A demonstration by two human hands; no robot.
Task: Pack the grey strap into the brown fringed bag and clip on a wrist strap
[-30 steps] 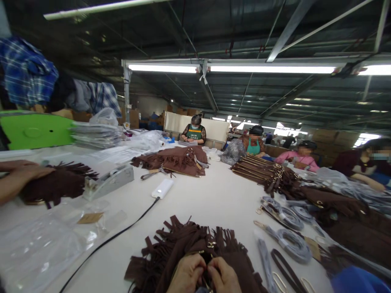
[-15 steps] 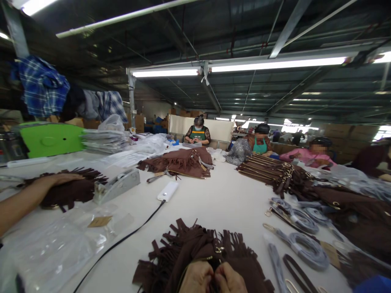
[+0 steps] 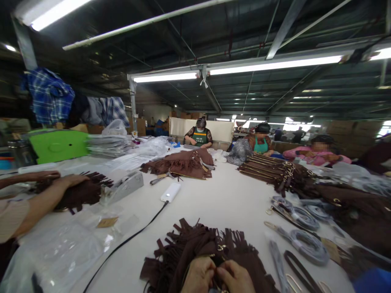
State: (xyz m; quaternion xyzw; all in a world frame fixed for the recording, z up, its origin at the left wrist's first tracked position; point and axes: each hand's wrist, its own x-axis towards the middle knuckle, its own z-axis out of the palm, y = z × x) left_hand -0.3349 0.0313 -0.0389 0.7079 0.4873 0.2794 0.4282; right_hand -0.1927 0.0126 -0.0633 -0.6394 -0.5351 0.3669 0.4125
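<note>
A dark brown fringed bag (image 3: pixel 171 260) lies on the table right in front of me, its fringe spread out on both sides. Gold metal fittings and a piece of zip show at its top. My left hand (image 3: pixel 199 273) is closed in a pinch at the bag's opening. Close against it, my right hand (image 3: pixel 235 276) is pinched too, fingertips nearly meeting the left ones. What lies between the fingertips is hidden; a bit of grey and gold shows just below them.
Wrapped straps (image 3: pixel 307 246) and brown bags (image 3: pixel 351 199) lie at right. More fringed bags (image 3: pixel 180 162) are piled ahead. A power bank (image 3: pixel 171 192) trails a black cable. Clear plastic bags (image 3: pixel 61 252) lie left, near a co-worker's arm (image 3: pixel 45 203) on another fringed bag. Several people sit beyond.
The view has shifted slightly. My hands stay pinched together at the bag. At left, the co-worker's sleeve and a second hand have come into view.
</note>
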